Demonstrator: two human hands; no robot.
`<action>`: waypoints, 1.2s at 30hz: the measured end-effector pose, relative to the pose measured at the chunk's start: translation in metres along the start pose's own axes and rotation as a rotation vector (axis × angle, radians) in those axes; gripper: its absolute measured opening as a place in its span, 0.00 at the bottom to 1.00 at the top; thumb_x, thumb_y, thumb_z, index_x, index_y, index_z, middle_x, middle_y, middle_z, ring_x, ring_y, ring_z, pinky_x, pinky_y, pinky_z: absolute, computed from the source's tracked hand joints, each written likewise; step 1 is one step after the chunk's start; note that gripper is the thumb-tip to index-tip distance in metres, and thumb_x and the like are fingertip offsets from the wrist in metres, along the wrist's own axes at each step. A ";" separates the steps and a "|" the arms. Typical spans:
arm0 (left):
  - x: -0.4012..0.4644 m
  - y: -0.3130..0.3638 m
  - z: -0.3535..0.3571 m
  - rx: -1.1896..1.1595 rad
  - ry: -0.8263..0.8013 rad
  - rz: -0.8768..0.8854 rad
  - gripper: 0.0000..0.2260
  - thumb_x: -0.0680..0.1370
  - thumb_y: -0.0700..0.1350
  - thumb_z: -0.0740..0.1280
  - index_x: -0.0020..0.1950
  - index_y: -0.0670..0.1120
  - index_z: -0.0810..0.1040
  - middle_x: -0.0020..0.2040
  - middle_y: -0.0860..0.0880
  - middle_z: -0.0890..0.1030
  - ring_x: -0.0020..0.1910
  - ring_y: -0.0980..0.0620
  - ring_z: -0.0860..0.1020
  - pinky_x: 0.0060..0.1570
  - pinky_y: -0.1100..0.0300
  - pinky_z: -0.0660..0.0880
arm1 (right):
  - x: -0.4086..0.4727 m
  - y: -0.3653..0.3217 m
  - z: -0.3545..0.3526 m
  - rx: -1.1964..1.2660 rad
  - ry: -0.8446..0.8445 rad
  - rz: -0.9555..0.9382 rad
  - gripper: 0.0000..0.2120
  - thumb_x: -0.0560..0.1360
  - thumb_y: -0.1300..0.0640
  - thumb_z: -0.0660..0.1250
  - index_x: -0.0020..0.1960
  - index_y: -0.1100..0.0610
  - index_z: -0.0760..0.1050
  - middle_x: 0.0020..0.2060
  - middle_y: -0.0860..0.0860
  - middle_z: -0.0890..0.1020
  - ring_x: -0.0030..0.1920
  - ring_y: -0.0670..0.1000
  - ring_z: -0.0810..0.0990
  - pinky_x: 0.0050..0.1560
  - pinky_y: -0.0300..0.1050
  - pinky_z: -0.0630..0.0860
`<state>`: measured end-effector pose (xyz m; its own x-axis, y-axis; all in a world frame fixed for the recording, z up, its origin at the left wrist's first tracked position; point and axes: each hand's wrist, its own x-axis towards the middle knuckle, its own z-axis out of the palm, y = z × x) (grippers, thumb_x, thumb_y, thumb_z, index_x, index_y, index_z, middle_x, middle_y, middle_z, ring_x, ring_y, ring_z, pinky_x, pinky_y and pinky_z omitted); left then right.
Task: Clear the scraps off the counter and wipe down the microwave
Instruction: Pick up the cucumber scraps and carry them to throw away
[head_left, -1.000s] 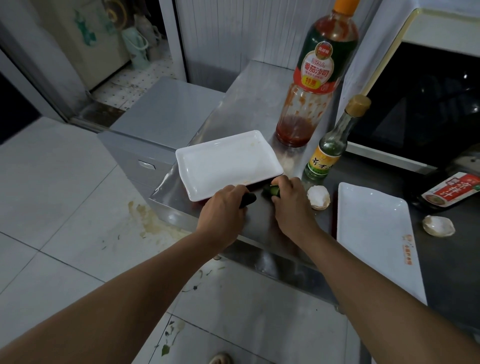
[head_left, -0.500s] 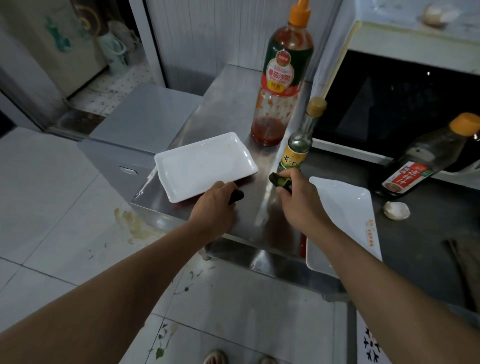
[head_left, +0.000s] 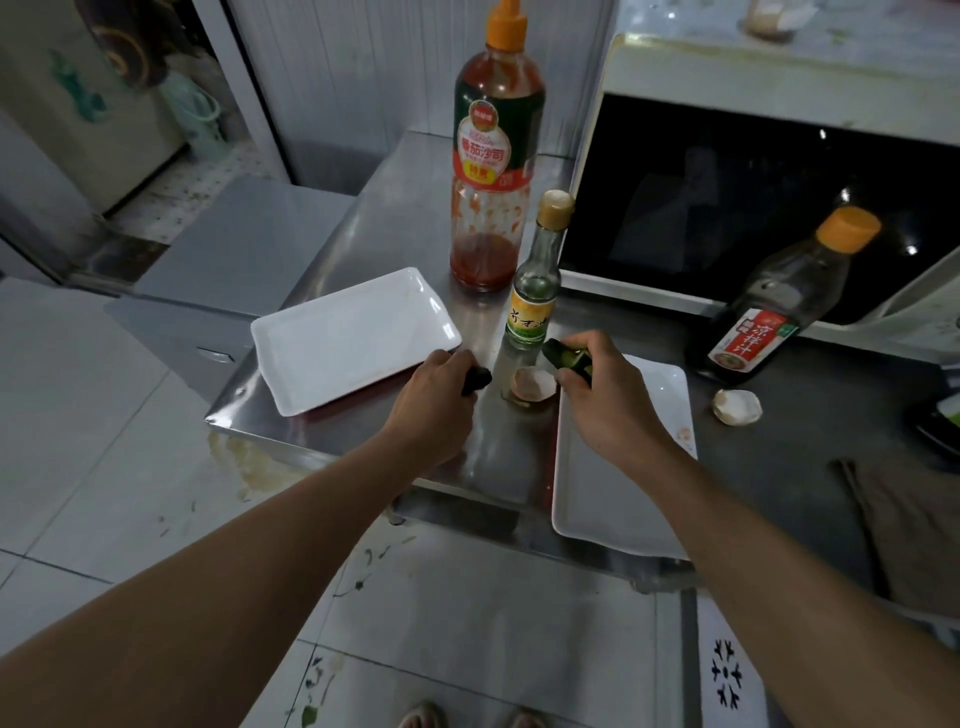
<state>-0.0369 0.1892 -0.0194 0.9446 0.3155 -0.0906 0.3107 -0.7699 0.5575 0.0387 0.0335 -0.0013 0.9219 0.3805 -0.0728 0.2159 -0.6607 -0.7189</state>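
A person gathers kitchen scraps at a steel counter (head_left: 483, 457): the right hand (head_left: 605, 402) pinches a dark green vegetable scrap (head_left: 569, 358) between curled fingertips, lifted just clear of the surface, while the left hand (head_left: 434, 405) has its fingers wrapped round a small dark piece (head_left: 477, 380) (what it is cannot be made out). An eggshell half (head_left: 531, 387) lies on the counter between the two hands, just below the right fingertips; a second eggshell (head_left: 736, 407) sits well to the right of them, near the dark sauce bottle (head_left: 774, 306). The microwave (head_left: 753, 208) stands beyond the fingers, behind a small glass bottle (head_left: 537, 280) and a tall ketchup bottle (head_left: 493, 156).

The step in hand appears to be scrap collection, with wiping not yet begun. It would likely go best by keeping both grips firm and picking the near shell up gently, since it looks brittle, without knocking the slim bottle just beside the fingers. A white tray (head_left: 353, 338) lies past the left fingers, another (head_left: 618, 499) under the right wrist.
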 end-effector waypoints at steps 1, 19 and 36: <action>0.000 0.002 0.000 0.005 0.004 -0.003 0.10 0.77 0.38 0.62 0.57 0.41 0.73 0.55 0.41 0.74 0.54 0.42 0.74 0.47 0.57 0.67 | 0.000 0.002 -0.003 -0.003 0.002 0.001 0.14 0.78 0.60 0.62 0.64 0.55 0.68 0.59 0.54 0.76 0.58 0.53 0.74 0.49 0.36 0.64; 0.015 0.015 0.034 0.032 0.016 -0.017 0.13 0.74 0.44 0.69 0.58 0.46 0.78 0.53 0.43 0.76 0.51 0.44 0.76 0.50 0.55 0.74 | 0.004 0.033 -0.007 0.057 -0.023 -0.038 0.13 0.78 0.60 0.61 0.63 0.55 0.68 0.56 0.52 0.76 0.47 0.47 0.72 0.45 0.38 0.66; 0.017 0.018 0.040 0.160 -0.017 -0.057 0.07 0.75 0.44 0.68 0.51 0.44 0.79 0.51 0.45 0.74 0.47 0.47 0.74 0.41 0.57 0.68 | 0.001 0.038 -0.010 0.043 -0.037 -0.043 0.14 0.78 0.61 0.62 0.63 0.56 0.68 0.57 0.55 0.76 0.54 0.53 0.75 0.46 0.38 0.64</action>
<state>-0.0110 0.1584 -0.0442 0.9261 0.3530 -0.1331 0.3756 -0.8300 0.4122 0.0507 0.0024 -0.0217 0.8995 0.4319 -0.0666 0.2400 -0.6155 -0.7507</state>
